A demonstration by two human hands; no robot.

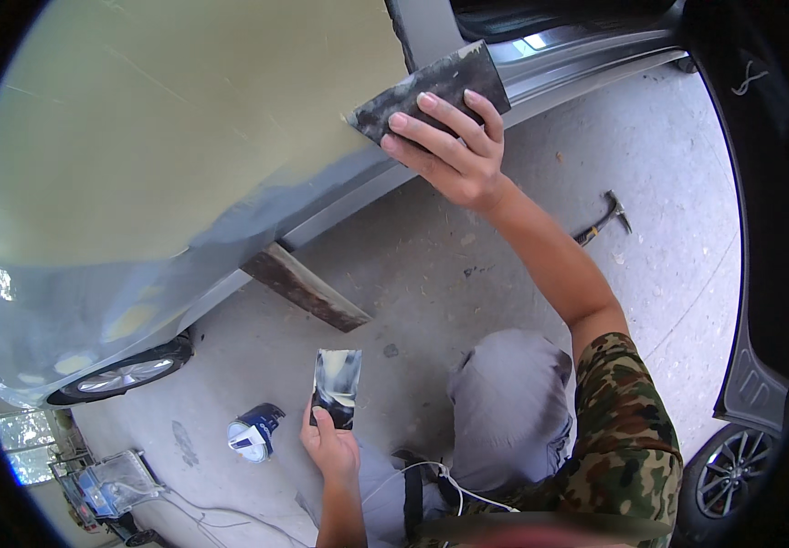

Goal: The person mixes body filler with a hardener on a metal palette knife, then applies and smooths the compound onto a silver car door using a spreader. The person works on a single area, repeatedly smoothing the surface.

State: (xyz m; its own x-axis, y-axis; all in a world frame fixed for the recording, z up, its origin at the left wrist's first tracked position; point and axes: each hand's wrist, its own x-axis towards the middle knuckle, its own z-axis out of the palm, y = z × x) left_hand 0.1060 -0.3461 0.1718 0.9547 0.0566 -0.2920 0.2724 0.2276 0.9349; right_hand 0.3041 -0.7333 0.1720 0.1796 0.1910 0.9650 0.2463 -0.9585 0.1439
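Observation:
My right hand (454, 151) is raised against the car's side, its fingers closed on a wide dark putty spreader (456, 78) smeared with grey. The spreader's left end meets the cream-coloured filler that coats the car panel (184, 110); its right end reaches over the grey sill by the door opening. Low and in front of me, my left hand (330, 447) grips a smaller dark rectangular putty spreader (337, 388) by its lower end. Whitish and cream paste is smeared across that one. Its thumb lies on the near face; the other fingers are mostly hidden behind.
A long dark strip (312, 290) slants from under the sill onto the concrete floor. An opened blue-and-white can (253, 434) stands left of my left hand. A hammer (609, 219) lies beyond my right forearm. A blue machine with cables (116, 489) is at lower left, a loose wheel (732, 470) lower right.

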